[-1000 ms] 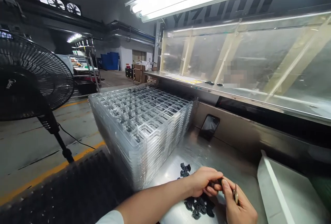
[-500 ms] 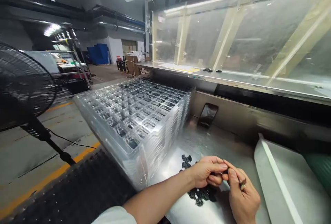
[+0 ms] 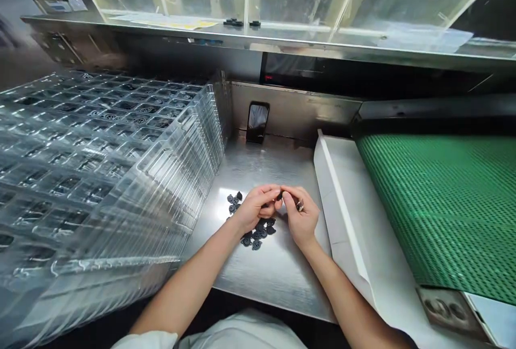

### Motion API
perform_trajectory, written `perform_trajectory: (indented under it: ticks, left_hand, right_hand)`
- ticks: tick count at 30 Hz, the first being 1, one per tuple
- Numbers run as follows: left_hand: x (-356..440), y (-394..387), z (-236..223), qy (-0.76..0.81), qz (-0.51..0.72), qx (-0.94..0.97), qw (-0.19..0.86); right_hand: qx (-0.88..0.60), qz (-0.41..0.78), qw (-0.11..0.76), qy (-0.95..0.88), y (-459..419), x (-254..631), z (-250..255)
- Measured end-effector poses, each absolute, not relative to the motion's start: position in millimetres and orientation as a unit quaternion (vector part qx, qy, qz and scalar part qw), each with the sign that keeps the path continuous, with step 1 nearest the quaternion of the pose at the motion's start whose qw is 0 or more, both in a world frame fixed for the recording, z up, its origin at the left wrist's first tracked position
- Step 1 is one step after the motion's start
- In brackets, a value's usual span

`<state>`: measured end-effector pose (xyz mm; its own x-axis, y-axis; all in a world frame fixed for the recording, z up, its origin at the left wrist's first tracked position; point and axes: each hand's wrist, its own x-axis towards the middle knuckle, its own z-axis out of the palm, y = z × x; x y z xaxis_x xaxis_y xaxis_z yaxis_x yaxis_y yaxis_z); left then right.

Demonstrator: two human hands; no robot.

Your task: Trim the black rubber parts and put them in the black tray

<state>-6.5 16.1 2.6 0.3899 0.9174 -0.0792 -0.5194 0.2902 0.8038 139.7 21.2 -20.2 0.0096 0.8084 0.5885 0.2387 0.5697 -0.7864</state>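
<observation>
My left hand (image 3: 258, 206) and my right hand (image 3: 301, 214) meet over the metal work surface (image 3: 282, 279). Both are closed, their fingertips pinching one small black part (image 3: 279, 196) between them. Most of that part is covered by the fingers, so its full shape is hidden. A ring is on a finger of my right hand. Beneath and beside my left hand lies a loose pile of small black round parts with holes (image 3: 258, 234); a few more of the same kind (image 3: 234, 201) lie farther left, partly behind the hand.
On the left rises a tall stack of clear plastic trays (image 3: 181, 161) with black parts in the pockets. A phone (image 3: 257, 121) leans against the back wall. To the right are a white trough (image 3: 363, 220) and a green conveyor belt (image 3: 447, 198). A shelf (image 3: 161, 29) spans the back.
My view has swung right and down, bringing the green belt into sight and taking the fan out. Both hands still pinch the small black part together.
</observation>
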Motion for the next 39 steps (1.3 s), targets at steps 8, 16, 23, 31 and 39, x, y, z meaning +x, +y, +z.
perform_trajectory:
  ticks: [8, 16, 23, 31, 39]
  left_hand:
    - [-10.2, 15.2, 4.9, 0.327, 0.518, 0.364, 0.701]
    - [-4.8, 10.5, 1.6, 0.309, 0.540, 0.417, 0.662]
    - [-4.5, 10.9, 3.1, 0.300, 0.544, 0.431, 0.655]
    - [-9.1, 10.2, -2.4, 0.270, 0.535, 0.442, 0.667]
    - [-8.5, 12.4, 0.9, 0.269, 0.569, 0.367, 0.685]
  right_hand:
    - [-0.420, 0.348, 0.582, -0.603, 18.2, 134.5, -22.4]
    - [-0.412, 0.492, 0.590, -0.490, 18.9, 137.1, -25.9]
    - [-0.390, 0.494, 0.580, -0.517, 15.5, 136.5, -19.4]
    - [-0.399, 0.434, 0.575, -0.567, 14.4, 137.4, -8.1]
    - [-0.435, 0.314, 0.528, -0.658, 16.9, 142.9, -12.1]
